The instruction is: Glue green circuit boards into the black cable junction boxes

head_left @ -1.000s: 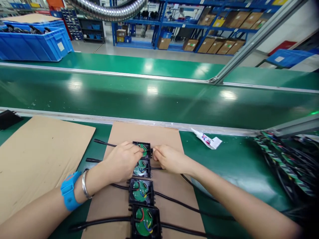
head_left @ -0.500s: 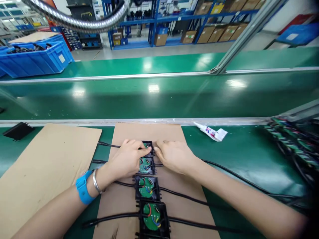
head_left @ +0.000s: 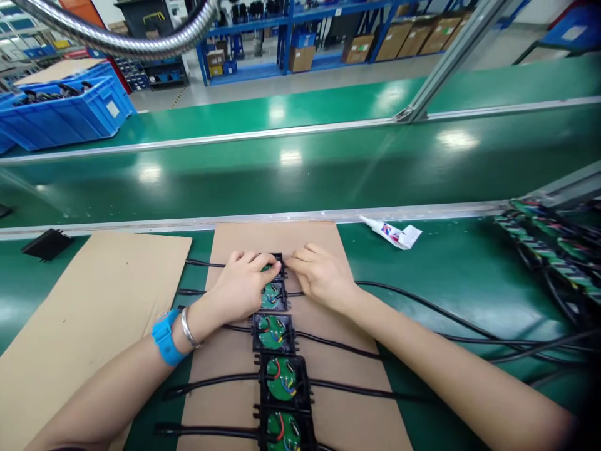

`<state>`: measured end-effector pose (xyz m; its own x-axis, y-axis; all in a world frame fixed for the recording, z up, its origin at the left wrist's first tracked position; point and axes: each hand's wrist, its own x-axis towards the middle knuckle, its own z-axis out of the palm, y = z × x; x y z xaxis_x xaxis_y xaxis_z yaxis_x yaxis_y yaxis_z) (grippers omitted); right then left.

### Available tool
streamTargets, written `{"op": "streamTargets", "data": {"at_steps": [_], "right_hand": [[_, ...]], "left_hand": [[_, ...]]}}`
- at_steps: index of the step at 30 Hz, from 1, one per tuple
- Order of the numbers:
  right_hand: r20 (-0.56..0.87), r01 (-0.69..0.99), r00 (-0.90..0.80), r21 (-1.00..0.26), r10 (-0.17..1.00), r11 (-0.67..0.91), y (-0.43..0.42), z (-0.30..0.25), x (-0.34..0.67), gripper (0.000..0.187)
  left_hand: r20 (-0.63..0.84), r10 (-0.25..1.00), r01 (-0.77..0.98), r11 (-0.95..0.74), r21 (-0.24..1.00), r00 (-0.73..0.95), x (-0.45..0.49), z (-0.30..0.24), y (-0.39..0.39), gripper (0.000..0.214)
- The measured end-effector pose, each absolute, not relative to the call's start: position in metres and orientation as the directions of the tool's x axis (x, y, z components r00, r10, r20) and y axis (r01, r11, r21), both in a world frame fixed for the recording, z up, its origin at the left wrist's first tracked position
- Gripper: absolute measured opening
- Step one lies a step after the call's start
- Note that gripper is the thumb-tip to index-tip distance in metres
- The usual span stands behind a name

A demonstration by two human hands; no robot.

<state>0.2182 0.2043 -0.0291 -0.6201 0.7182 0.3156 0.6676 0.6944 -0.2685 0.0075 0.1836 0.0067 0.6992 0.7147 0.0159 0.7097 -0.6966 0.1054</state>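
A row of black square housings [head_left: 280,383], each with a round green circuit board and coloured wires, runs away from me along a cardboard sheet [head_left: 347,351]. My left hand [head_left: 241,279] grips the farthest housing [head_left: 278,257], its thumb and fingertips at the near right part and partly covering the board. My right hand [head_left: 319,272] is closed in a pinch against that housing's right edge; what lies between its fingertips is hidden. Black cables [head_left: 338,341] leave the housings to the right, and short plugged leads [head_left: 206,432] leave to the left.
A second cardboard sheet [head_left: 107,294] lies at left, with a black cover [head_left: 47,244] beyond it. A white glue tube [head_left: 392,233] lies right of the row. Bundled circuit boards and wires [head_left: 554,250] are at far right. A blue crate [head_left: 66,116] stands behind; a metal hose [head_left: 141,47] hangs above.
The view has tilted down and shows another housing at the near end. Right fingers have shifted to a tighter pinch at the far housing's edge; the left hand stays on that housing.
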Motion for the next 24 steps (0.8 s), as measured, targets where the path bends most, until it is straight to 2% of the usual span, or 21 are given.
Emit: {"op": "streamTargets", "data": {"at_steps": [4,6,9,12,15,21,24], "right_hand": [[0.349,0.632,-0.630,-0.288,0.694,0.719,0.207,-0.019,0.225,0.025],[0.365,0.638,-0.615,-0.290,0.699,0.713,0.203,-0.007,0.223,0.024],[0.367,0.679,-0.578,-0.278,0.729,0.679,0.191,0.009,0.206,0.029],[0.233,0.744,-0.602,-0.185,0.764,0.642,0.179,0.016,0.175,0.032],[0.127,0.783,-0.601,-0.106,0.789,0.613,0.174,0.015,0.148,0.035],[0.073,0.745,-0.664,-0.017,0.744,0.667,0.178,0.012,0.128,0.036],[0.048,0.752,-0.655,-0.057,0.754,0.657,0.184,0.016,0.134,0.037]], "left_hand": [[0.028,0.686,0.670,-0.717,0.190,0.727,-0.002,0.021,0.193,0.052],[0.100,0.751,0.707,-0.651,0.276,0.652,-0.015,0.026,0.200,0.049],[0.141,0.843,0.760,-0.531,0.375,0.520,-0.034,0.026,0.209,0.028],[0.098,0.846,0.753,-0.514,0.410,0.524,-0.043,0.017,0.213,0.010],[0.090,0.851,0.744,-0.500,0.444,0.518,-0.042,0.008,0.213,0.008],[0.092,0.851,0.733,-0.495,0.466,0.516,-0.039,-0.003,0.216,0.010],[0.101,0.841,0.736,-0.518,0.436,0.532,-0.039,-0.002,0.217,0.011]]}}
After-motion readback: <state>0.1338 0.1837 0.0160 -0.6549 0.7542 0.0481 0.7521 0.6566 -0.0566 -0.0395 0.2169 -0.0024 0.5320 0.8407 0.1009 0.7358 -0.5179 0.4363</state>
